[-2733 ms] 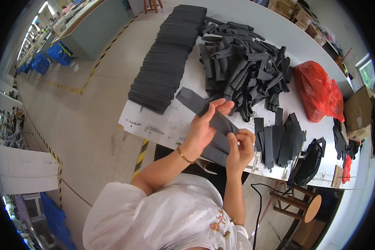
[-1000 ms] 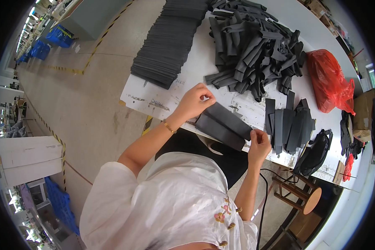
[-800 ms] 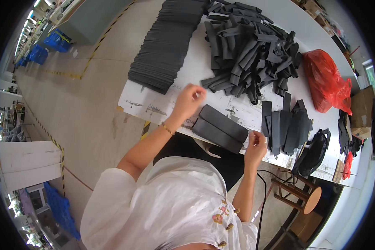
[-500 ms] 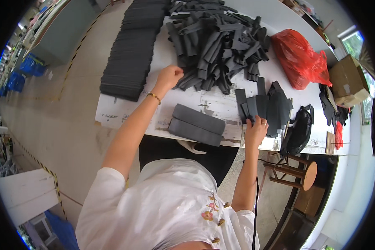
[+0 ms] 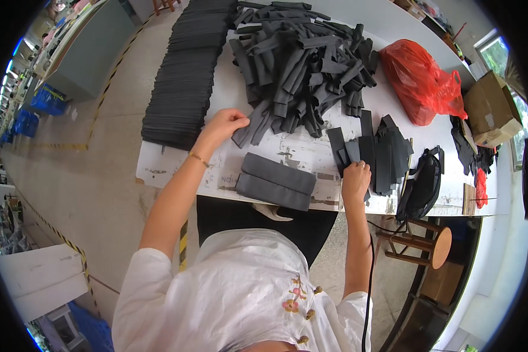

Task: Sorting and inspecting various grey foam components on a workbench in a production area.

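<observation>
My left hand [image 5: 223, 128] pinches the end of a dark grey fabric strip [image 5: 258, 126] at the near left edge of a loose heap of such strips [image 5: 299, 64]. My right hand [image 5: 356, 182] has its fingers closed at the lower ends of a few flat dark strips [image 5: 338, 146]; its fingertips partly hide what they grip. Between my hands, near the table's front edge, lies a folded grey fabric piece [image 5: 276, 180] with a lengthwise seam or fold. Just right of my right hand are more overlapping dark pieces [image 5: 391, 155].
A long, tightly stacked row of dark pieces [image 5: 182, 76] runs along the left of the white table [image 5: 176, 170]. Toward the right are a red plastic bag [image 5: 419, 82], a black pouch [image 5: 421, 185], a cardboard box [image 5: 493, 108] and a wooden stool [image 5: 440, 247]. A black cord [image 5: 369, 293] hangs by my right arm.
My left hand has moved slightly toward me and left, drawing a strip out from the heap's edge. My right hand stays at the flat strips, its fingers more closed.
</observation>
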Demonstrator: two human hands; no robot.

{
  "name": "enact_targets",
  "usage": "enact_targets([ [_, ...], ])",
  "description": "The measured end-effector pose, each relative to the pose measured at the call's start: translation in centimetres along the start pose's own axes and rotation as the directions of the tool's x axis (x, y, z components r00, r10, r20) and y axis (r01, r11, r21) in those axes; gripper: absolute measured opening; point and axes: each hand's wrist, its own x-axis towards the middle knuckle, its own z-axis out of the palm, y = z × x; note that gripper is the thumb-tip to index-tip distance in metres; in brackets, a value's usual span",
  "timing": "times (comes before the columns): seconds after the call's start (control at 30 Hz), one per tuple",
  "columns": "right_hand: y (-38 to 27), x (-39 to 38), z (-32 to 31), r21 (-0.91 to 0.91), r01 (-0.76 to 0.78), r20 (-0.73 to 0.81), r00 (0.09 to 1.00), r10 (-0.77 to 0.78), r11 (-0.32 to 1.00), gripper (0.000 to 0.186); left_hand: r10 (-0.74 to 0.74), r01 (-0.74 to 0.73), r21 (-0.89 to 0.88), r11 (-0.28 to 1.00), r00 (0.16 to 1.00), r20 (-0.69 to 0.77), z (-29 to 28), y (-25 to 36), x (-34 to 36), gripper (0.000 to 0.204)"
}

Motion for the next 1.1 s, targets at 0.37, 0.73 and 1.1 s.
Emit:
enact_targets([
  [0.37,1.4,-0.4,-1.3,0.504,0.044,-0.364,0.917,0.165,0.863,0.018,-0.032,-0.069,-0.798,0.599,0.993,-0.110,-0.1,4.7,-6.7,0.023],
  [0.73,-3.4,-2.1,-11.3,0.893,0.144,-0.223,0.965,0.141,0.426,0.030,-0.070,0.118,-0.944,0.307,0.992,0.102,4.3,4.4,-6.2,0.024],
  [1.1,-8.6,-4.7,-15.1,0.945,0.240,-0.231,0.971,-0.064,0.221,0.030,-0.117,0.068,-0.925,0.373,0.993,0.026,5.9,5.1,-6.6,0.031],
])
